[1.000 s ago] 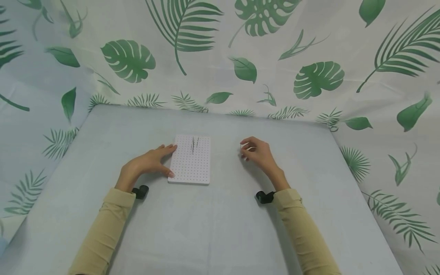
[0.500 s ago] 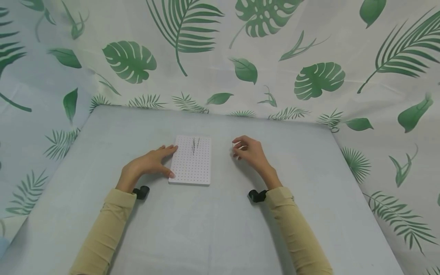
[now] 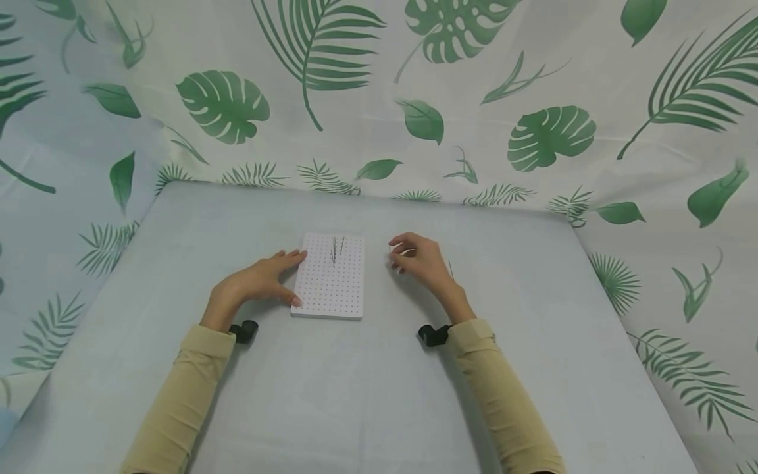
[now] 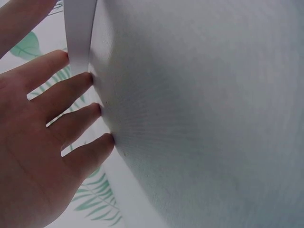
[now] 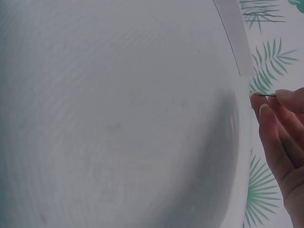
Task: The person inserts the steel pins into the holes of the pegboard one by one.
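A white board (image 3: 320, 289) with a grid of small holes lies on the table, and several thin dark needles (image 3: 334, 250) stand in its upper part. My left hand (image 3: 254, 280) rests with spread, fairly straight fingers against the board's left edge; in the left wrist view its fingertips touch near the board's side (image 4: 78, 38). To the right of the board, my right hand (image 3: 422, 260) pinches a thin dark needle (image 5: 265, 95) between thumb and index finger, apart from the board. Another thin dark needle (image 3: 451, 269) shows just beyond the right wrist, its lower part hidden.
A pale cloth covers the table (image 3: 367, 395). Leaf-patterned sheeting (image 3: 355, 145) hangs behind it and at both sides. Black wrist cameras sit on the left wrist (image 3: 245, 331) and the right wrist (image 3: 433, 335).
My right hand has moved left toward the board with the needle in its fingers, and another needle has come into view beyond the wrist. The left hand and board stay in place.
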Action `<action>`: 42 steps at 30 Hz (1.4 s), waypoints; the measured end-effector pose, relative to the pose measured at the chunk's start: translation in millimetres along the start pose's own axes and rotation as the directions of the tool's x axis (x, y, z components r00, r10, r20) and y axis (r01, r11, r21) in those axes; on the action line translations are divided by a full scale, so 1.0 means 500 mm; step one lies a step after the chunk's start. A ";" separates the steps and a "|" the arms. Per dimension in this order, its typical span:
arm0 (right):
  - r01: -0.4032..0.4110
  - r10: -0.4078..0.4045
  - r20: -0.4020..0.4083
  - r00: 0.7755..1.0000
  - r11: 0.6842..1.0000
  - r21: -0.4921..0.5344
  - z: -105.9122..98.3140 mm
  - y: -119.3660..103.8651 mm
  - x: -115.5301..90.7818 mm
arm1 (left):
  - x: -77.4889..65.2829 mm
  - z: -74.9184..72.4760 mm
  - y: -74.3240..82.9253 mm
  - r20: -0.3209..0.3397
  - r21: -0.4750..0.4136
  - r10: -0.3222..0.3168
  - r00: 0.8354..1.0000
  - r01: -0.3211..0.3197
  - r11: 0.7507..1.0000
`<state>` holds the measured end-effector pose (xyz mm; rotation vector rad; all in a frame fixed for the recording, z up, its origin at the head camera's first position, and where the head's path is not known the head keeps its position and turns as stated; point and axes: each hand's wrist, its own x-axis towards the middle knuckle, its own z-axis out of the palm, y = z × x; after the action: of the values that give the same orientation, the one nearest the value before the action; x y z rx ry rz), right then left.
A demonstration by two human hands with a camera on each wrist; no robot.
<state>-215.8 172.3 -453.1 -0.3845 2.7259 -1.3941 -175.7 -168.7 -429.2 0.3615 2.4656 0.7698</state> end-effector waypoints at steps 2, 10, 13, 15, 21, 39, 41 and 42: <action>0.000 0.000 0.000 1.000 1.000 0.001 0.004 -0.002 0.003 | 0.000 0.000 0.000 -0.001 0.000 -0.002 1.000 0.002 1.000; 0.003 -0.003 0.007 1.000 1.000 0.017 0.015 -0.012 0.010 | 0.003 -0.002 0.001 -0.002 0.001 0.000 1.000 0.000 1.000; 0.007 -0.007 0.013 1.000 1.000 0.018 0.019 -0.017 0.014 | 0.002 -0.004 0.002 0.002 0.000 0.003 1.000 -0.003 1.000; 0.013 -0.013 0.016 1.000 1.000 0.014 0.022 -0.021 0.017 | 0.001 -0.005 0.003 0.004 0.002 0.004 1.000 -0.004 1.000; 0.031 -0.033 0.028 0.999 0.998 0.050 0.036 -0.030 0.024 | 0.003 -0.004 0.002 0.003 0.000 -0.008 1.000 0.008 1.000; 0.104 -0.115 0.040 0.993 0.973 0.208 0.082 -0.050 0.042 | -0.001 -0.005 0.000 0.002 -0.006 0.002 1.000 -0.002 1.000; 0.086 -0.101 0.054 0.993 0.970 0.228 0.085 -0.054 0.044 | 0.000 -0.004 0.001 0.002 -0.005 -0.004 1.000 0.004 1.000; 0.078 -0.095 0.061 0.994 0.967 0.241 0.087 -0.056 0.045 | -0.001 -0.004 0.002 0.004 -0.003 -0.005 1.000 0.005 1.000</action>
<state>-224.9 116.7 -454.7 -0.5310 2.4732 -1.6715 -176.5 -169.1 -426.9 0.3551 2.4603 0.7704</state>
